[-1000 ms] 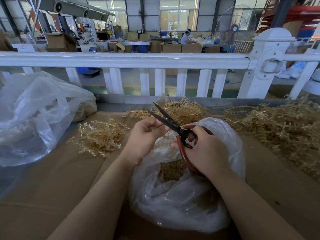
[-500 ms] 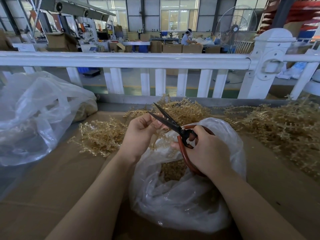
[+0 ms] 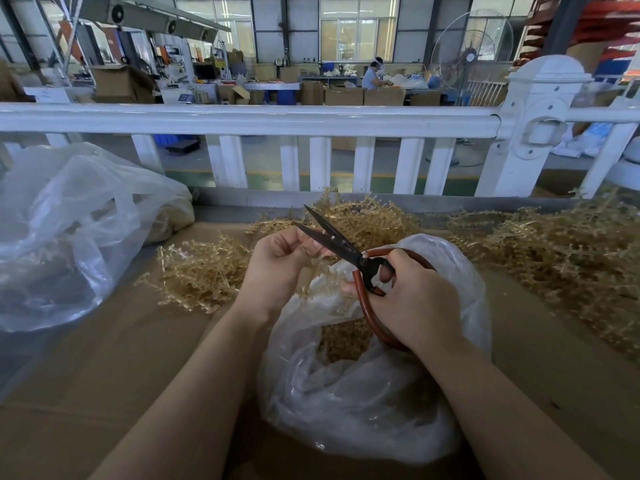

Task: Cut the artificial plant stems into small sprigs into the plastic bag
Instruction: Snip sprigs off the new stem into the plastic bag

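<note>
A tan artificial stem (image 3: 313,271) hung from the left hand (image 3: 284,268), pinched between curled fingers and thumb, its lower end trailing toward the mouth of the plastic bag (image 3: 363,393) directly beneath the grip; the upper part of the stem lay between the parted black blades of the scissors (image 3: 341,242), which crossed just above the left fingertips and pointed away from the person; the right hand (image 3: 412,299), just to the right of the stem, gripped the red handles, thumb through one loop and fingers wrapped round the other, blades only partly open; cut sprigs (image 3: 343,337) lay inside the bag below both hands; beyond the left hand sat a loose pile of stems (image 3: 201,271) on the cardboard surface (image 3: 104,375), and a larger heap (image 3: 571,258) spread well to the right of the scissors; a second clear bag (image 3: 69,230) lay far to the left; a white fence (image 3: 263,121) ran behind everything.
</note>
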Tool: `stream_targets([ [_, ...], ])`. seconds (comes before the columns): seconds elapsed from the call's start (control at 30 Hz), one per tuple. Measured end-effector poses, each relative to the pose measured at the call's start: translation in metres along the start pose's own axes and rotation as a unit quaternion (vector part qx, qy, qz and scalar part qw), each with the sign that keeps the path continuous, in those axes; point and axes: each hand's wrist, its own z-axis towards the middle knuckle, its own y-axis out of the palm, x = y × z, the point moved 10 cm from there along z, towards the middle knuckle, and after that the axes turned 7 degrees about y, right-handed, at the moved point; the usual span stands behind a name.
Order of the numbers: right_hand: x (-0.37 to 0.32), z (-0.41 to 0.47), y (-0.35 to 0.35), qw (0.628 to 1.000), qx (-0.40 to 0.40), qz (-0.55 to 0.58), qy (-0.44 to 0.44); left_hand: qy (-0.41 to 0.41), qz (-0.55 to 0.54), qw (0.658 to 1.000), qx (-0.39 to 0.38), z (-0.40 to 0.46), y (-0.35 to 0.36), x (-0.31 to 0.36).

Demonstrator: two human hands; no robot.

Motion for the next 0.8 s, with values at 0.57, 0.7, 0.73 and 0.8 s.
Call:
stream_targets([
  [0.57,-0.001,0.001,0.003,0.999,-0.028,-0.019,-0.003,0.025,0.017,0.998,-0.049,-0.005,0.01,0.021],
  [0.7,-0.002,0.001,0.002,1.0,-0.022,-0.016,-0.002,0.033,0.022,0.998,-0.045,-0.005,0.008,0.023],
  [0.73,-0.002,0.001,0.002,1.0,-0.022,-0.018,-0.004,0.035,0.024,0.998,-0.043,-0.005,0.008,0.023],
  [0.8,-0.001,0.001,0.004,0.999,-0.021,-0.027,-0.006,0.037,0.027,0.998,-0.042,-0.005,0.008,0.023],
])
